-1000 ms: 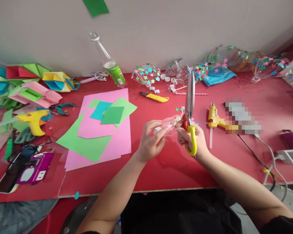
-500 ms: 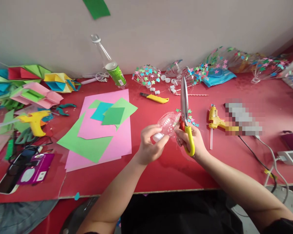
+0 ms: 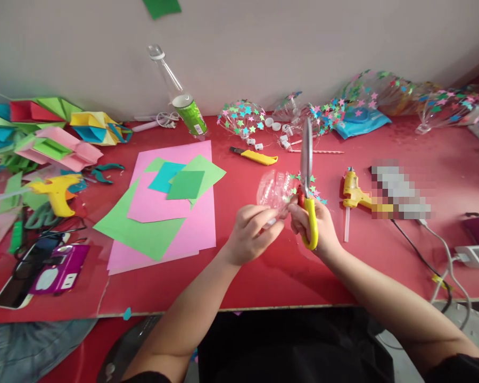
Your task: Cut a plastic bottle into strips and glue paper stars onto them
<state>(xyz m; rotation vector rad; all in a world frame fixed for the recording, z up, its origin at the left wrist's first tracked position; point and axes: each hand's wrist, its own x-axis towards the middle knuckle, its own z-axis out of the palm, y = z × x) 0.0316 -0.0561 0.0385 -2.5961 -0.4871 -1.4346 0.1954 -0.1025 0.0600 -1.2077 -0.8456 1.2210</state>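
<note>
My left hand is closed on a clear plastic bottle piece, which stands up above the fingers as curved, see-through strips. Its white cap is mostly hidden behind the fingers. In my right hand are scissors with a yellow and red handle, their blades together and pointing toward the wall. The thumb and fingertips of that hand also meet the edge of the plastic beside my left fingertips. Small paper stars lie on the red table just behind the right hand.
Pink and green paper sheets lie to the left. Behind are a yellow box cutter, a clear bottle with a green label and star-covered plastic pieces. A yellow glue gun stands right; another glue gun lies far left.
My left hand has turned the plastic piece, so its strips now point upward and the white cap has gone mostly behind the fingers. Both hands have come closer together.
</note>
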